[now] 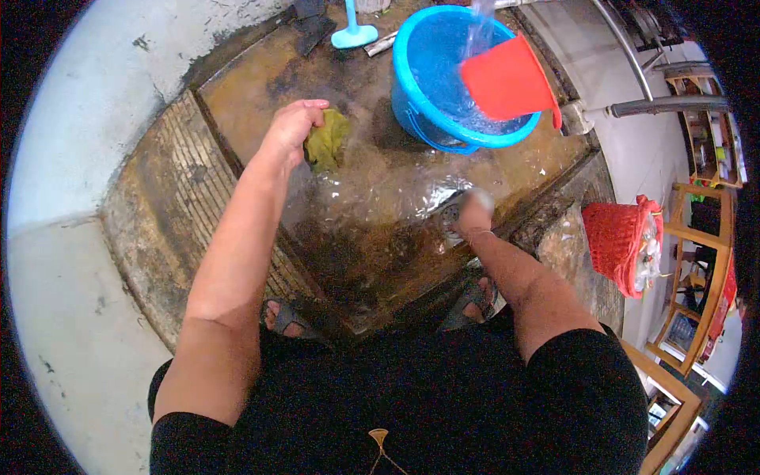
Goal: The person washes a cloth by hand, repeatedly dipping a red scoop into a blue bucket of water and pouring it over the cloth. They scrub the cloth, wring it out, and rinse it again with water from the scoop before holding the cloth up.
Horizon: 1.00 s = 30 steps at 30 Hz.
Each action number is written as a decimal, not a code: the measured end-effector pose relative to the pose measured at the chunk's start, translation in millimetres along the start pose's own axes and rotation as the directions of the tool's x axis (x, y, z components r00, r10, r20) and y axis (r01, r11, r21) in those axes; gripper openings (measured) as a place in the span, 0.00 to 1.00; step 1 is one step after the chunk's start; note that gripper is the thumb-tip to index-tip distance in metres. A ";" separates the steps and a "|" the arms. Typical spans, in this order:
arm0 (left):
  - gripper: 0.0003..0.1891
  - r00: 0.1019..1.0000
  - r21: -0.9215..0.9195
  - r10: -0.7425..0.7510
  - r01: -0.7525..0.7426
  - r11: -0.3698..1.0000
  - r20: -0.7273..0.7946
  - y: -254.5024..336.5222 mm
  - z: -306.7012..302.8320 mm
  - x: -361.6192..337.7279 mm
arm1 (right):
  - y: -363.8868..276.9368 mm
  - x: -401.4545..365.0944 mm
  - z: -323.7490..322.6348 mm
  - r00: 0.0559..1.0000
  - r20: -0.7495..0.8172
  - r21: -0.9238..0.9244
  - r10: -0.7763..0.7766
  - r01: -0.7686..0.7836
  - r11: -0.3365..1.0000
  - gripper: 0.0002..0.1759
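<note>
My left hand (pixel 297 131) is closed on a yellow-green cloth (pixel 328 141), which hangs just above the wet brown floor (pixel 356 261). Lower and to the right, my right hand (pixel 475 212) is down near a round drain (pixel 450 214); it is blurred, with a pale patch at its fingers, and I cannot make out what it holds. Beyond my hands a blue bucket (pixel 408 83) stands under a stream of water (pixel 480 28). A red scoop (pixel 507 79) lies tilted over the bucket's right side.
A light blue brush-like tool (pixel 354 36) lies at the top. To the right are a red basket (pixel 609 237) with clear items, metal pipes (pixel 629 47) and wooden-framed shelves (pixel 685 273). A pale wall (pixel 71 142) borders the left side. My sandalled feet are below my hands.
</note>
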<state>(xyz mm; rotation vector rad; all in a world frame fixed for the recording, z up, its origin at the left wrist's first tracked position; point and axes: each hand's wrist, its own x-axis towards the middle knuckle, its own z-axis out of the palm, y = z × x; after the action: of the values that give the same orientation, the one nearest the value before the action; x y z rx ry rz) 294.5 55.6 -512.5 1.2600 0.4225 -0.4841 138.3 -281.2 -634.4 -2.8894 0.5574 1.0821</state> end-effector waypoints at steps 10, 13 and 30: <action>0.17 1.000 -0.033 0.015 -0.015 0.999 0.006 14.8 -2.6 6.7 | -93.6 -51.2 -73.9 0.770 -0.018 -0.119 -0.638 0.632 0.766 0.12; 0.17 0.999 -0.023 0.045 -0.045 0.999 -0.016 19.2 -10.6 9.5 | -108.3 -60.7 -81.8 0.395 -0.440 -0.299 -0.806 0.782 0.547 0.11; 0.17 1.000 -0.030 0.017 -0.017 0.999 0.004 12.8 -9.8 12.4 | -106.0 -37.8 -53.8 0.458 -0.508 -0.262 -0.730 0.725 0.637 0.04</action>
<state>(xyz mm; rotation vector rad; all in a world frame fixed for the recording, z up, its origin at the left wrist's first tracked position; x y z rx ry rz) 311.6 66.6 -511.7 1.2326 0.4136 -0.4643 181.0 -176.5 -581.8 -2.8670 -0.7159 0.0535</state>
